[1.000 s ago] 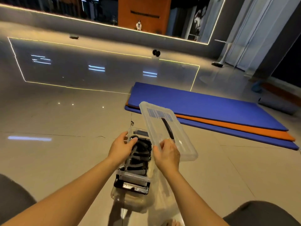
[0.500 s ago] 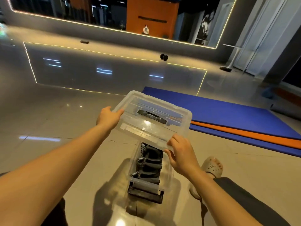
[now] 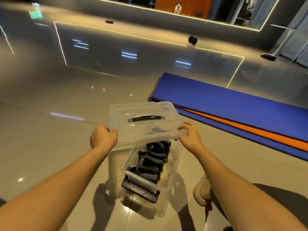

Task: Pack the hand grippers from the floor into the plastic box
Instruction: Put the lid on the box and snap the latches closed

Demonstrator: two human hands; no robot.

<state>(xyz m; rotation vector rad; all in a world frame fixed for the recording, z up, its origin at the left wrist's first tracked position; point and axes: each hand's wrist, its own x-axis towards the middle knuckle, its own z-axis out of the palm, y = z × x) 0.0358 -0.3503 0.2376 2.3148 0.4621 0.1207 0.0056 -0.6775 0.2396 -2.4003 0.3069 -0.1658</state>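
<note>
The box (image 3: 177,157) is clear, hard plastic and sits on the shiny tile floor (image 3: 50,147). The black, bumpy hand grippers (image 3: 150,162) lie packed inside it. Both arms reach out straight. The left hand (image 3: 103,139) grips the left edge of the flat, clear lid (image 3: 143,127), fingers curled round it. The right hand (image 3: 190,135) holds the right edge with bent fingers. The lid hangs tilted over the box's far end.

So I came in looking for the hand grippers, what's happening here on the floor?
A person's left hand and right hand hold the clear lid over the far end of the plastic box on the floor. The black hand grippers lie packed inside. The lid is not seated yet; the box's near end is uncovered.
</note>
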